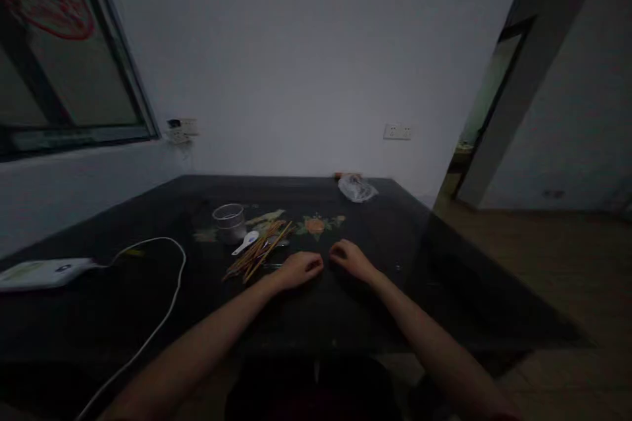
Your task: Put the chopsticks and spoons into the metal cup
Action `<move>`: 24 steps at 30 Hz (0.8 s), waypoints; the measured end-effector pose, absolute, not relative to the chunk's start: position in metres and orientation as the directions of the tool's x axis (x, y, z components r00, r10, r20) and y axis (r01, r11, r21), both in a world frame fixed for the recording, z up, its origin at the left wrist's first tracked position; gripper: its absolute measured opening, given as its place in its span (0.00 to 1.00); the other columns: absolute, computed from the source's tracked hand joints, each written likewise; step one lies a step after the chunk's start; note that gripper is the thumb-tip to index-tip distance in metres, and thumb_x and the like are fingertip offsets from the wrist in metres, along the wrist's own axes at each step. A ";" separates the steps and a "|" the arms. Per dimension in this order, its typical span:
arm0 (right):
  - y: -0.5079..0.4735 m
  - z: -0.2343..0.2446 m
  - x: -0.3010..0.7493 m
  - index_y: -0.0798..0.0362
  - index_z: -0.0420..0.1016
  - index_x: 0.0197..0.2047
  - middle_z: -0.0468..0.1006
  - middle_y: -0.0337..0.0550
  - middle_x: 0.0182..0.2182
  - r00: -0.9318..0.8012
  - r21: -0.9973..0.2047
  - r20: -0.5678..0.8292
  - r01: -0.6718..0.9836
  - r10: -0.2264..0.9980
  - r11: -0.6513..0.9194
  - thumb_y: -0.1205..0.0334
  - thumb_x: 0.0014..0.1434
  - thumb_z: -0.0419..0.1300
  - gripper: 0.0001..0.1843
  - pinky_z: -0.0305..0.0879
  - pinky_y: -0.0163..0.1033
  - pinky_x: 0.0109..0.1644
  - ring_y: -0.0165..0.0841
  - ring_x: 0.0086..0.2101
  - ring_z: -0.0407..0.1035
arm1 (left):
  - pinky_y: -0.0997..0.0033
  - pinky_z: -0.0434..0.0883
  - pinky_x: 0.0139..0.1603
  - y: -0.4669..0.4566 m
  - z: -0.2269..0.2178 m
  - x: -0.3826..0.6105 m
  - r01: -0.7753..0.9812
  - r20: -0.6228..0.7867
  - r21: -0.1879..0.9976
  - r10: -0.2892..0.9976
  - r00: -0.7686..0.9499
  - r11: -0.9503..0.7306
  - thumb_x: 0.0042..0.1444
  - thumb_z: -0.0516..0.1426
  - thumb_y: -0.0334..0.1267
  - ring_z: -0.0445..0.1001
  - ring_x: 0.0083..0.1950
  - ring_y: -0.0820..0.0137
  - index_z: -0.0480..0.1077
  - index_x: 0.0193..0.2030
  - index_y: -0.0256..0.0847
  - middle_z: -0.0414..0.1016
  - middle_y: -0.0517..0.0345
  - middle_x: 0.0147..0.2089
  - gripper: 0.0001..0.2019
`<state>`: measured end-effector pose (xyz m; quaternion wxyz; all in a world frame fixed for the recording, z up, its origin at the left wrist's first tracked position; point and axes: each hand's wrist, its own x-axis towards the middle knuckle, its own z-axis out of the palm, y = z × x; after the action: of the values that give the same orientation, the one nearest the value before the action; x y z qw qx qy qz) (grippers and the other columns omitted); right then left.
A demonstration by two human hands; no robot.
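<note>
Across a dark, glossy desk (355,322) set against a pale wall (296,66) with sockets (397,131), a floral pattern (315,226) shows right of the clear cup (230,229), white spoon (245,243) and pile of brown sticks (261,251), with a plastic bag (356,189) near the back edge. Just right of the sticks is the left hand (301,268), near the right hand (349,258), both with fingers loosely curled inward; whether they hold anything I cannot tell. Leftward are a window (86,72) and a corded white device (44,274), and rightward a wooden floor (543,270).
</note>
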<state>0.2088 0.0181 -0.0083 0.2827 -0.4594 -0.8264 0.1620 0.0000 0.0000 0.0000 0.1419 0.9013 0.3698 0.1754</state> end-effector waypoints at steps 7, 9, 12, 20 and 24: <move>0.019 -0.012 0.209 0.55 0.75 0.37 0.74 0.43 0.34 -0.428 -0.555 0.324 0.636 0.844 0.536 0.68 0.55 0.60 0.06 0.62 0.36 0.41 0.31 0.35 0.68 | 0.77 0.62 0.35 -0.003 0.001 -0.002 0.589 0.212 0.430 0.710 0.671 -0.685 0.60 0.50 0.38 0.70 0.34 0.72 0.69 0.38 0.41 0.73 0.59 0.34 0.08; 0.018 -0.011 0.209 0.55 0.75 0.37 0.74 0.43 0.34 -0.431 -0.557 0.324 0.633 0.842 0.538 0.68 0.55 0.60 0.05 0.62 0.36 0.41 0.31 0.35 0.68 | 0.77 0.62 0.34 -0.003 0.001 -0.003 0.588 0.209 0.440 0.714 0.668 -0.679 0.60 0.50 0.39 0.70 0.34 0.72 0.69 0.39 0.41 0.73 0.59 0.34 0.08; 0.017 -0.009 0.208 0.55 0.75 0.36 0.73 0.42 0.33 -0.438 -0.559 0.323 0.627 0.839 0.543 0.69 0.54 0.60 0.05 0.61 0.35 0.40 0.31 0.35 0.67 | 0.76 0.62 0.35 -0.002 0.000 -0.003 0.591 0.209 0.440 0.717 0.665 -0.676 0.60 0.51 0.39 0.70 0.34 0.72 0.70 0.39 0.41 0.73 0.59 0.34 0.08; 0.015 -0.007 0.208 0.55 0.75 0.36 0.73 0.42 0.33 -0.435 -0.571 0.317 0.621 0.843 0.536 0.70 0.54 0.60 0.06 0.61 0.34 0.38 0.30 0.34 0.67 | 0.76 0.62 0.35 -0.002 0.001 -0.002 0.591 0.207 0.441 0.717 0.666 -0.676 0.61 0.50 0.40 0.71 0.35 0.71 0.70 0.40 0.41 0.74 0.59 0.35 0.10; 0.016 -0.006 0.207 0.55 0.75 0.36 0.73 0.41 0.32 -0.440 -0.562 0.311 0.629 0.842 0.536 0.70 0.54 0.60 0.06 0.60 0.33 0.36 0.29 0.32 0.66 | 0.76 0.62 0.35 -0.002 0.001 -0.002 0.598 0.202 0.437 0.721 0.662 -0.672 0.61 0.50 0.42 0.71 0.35 0.71 0.71 0.41 0.41 0.74 0.58 0.35 0.11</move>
<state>0.2074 0.0156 -0.0057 0.2875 -0.4444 -0.8279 0.1853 -0.0019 -0.0023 0.0012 0.1690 0.8959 0.3682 0.1822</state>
